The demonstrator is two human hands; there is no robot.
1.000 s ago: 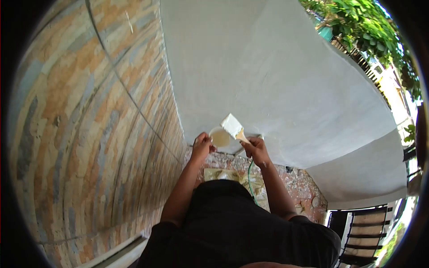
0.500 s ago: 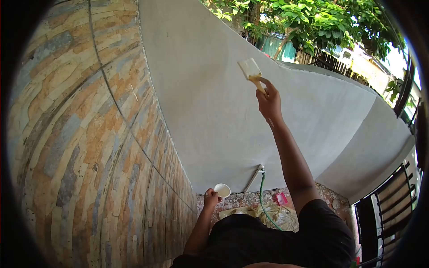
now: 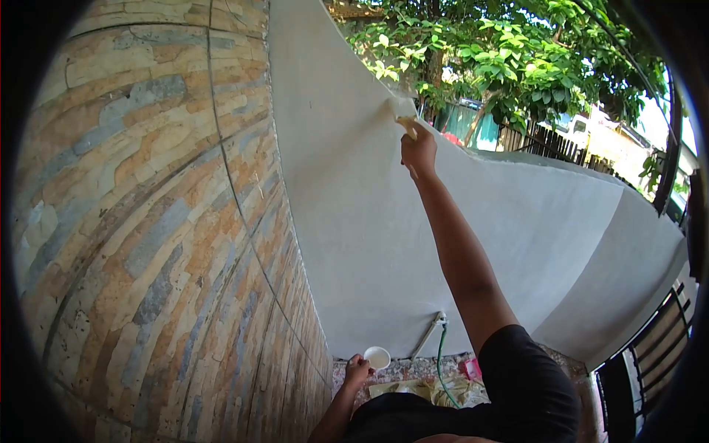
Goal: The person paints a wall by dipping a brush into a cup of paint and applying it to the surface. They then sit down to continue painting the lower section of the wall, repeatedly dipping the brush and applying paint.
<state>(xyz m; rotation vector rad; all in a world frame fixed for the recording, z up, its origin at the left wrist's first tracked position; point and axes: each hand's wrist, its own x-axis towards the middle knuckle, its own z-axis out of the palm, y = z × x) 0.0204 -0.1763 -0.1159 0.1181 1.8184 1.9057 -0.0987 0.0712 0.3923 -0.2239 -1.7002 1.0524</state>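
My right hand point(image 3: 419, 151), at the end of an outstretched arm, is closed round the handle of a paintbrush point(image 3: 405, 117). Its wide, pale bristles reach the upper part of the grey wall point(image 3: 347, 184), close to the wall's top edge. Low down, my left hand point(image 3: 357, 370) grips a white cup point(image 3: 377, 358) by its side. Whitish liquid shows inside the cup, which is held near the wall's foot, beside the stone-clad wall.
A stone-clad wall point(image 3: 170, 244) rises on the left. Below are a pipe with a tap point(image 3: 441, 317), a green hose point(image 3: 441, 362), a pink object point(image 3: 471, 369) and crumpled sheeting point(image 3: 421, 387). Trees point(image 3: 509, 52) and a fence point(image 3: 543, 144) stand beyond; a barred gate point(image 3: 653, 354) is at right.
The brush has gone up and slightly left along the wall to near its top edge. My view has tilted upward, so the cup and left hand sit lower; the left hand still holds the cup.
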